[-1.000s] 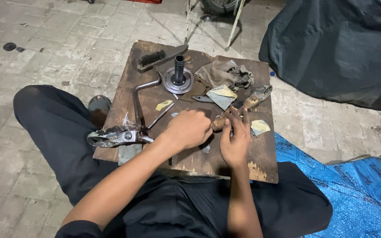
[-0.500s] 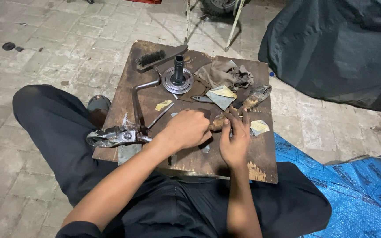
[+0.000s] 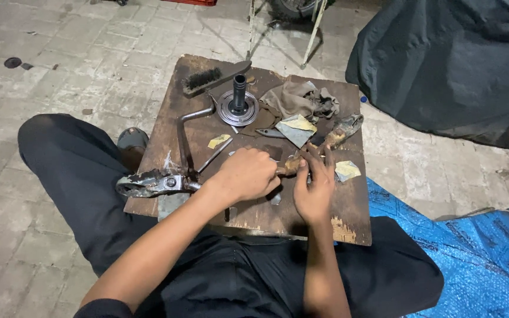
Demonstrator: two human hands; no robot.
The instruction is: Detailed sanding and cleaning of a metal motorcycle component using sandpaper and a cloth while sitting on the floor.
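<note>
A dark wooden board [image 3: 349,218] rests on my lap. My left hand [image 3: 247,175] is closed around one end of a rusty brown metal part [image 3: 331,136] that runs up and to the right across the board. My right hand [image 3: 314,187] sits just right of the left one, fingers pressed against the same part near its middle. Whether the right hand grips the part or only steadies it is unclear. The end under my left hand is hidden.
On the board lie a bent steel crank lever [image 3: 184,141], a round hub with a black shaft [image 3: 238,106], a wire brush [image 3: 210,78], a crumpled rag [image 3: 298,100] and scraps of sandpaper [image 3: 297,126]. A blue tarp [image 3: 472,259] lies right, a black cover [image 3: 449,59] behind.
Both hands stay on the rusty part with only slight finger shifts. The other things on the board have not moved.
</note>
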